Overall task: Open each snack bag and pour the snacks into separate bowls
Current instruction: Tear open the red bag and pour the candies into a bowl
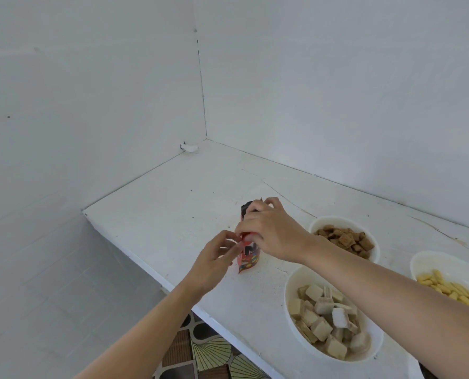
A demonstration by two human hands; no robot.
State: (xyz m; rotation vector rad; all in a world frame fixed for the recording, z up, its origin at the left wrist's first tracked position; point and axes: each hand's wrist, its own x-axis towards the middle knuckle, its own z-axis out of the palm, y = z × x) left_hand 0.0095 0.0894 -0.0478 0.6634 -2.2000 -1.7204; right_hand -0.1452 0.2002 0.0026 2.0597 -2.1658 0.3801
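I see my right hand [271, 236] arched over from above, its grip closed round the top of the snack bag [251, 257]; my left hand [217, 258] comes in from the side, fingers curled, pinching the bag's left edge; the bag stands roughly upright on the counter [173, 203], long axis vertical, just left of the wafer bowl [287, 296].

The snack bag [248, 257] is held upright over the worktop [173, 203], close to its front edge. The left hand [217, 258] is at its left side and the right hand [268, 231] reaches over its top from the right. Three bowls sit on the worktop to the right of the bag: the near bowl [287, 296] by the front edge, the far bowl [337, 218] behind it, and the right bowl [430, 262] farthest right. Each bowl has snacks [320, 318] in it. Behind, the worktop meets two walls [337, 91] in a corner.
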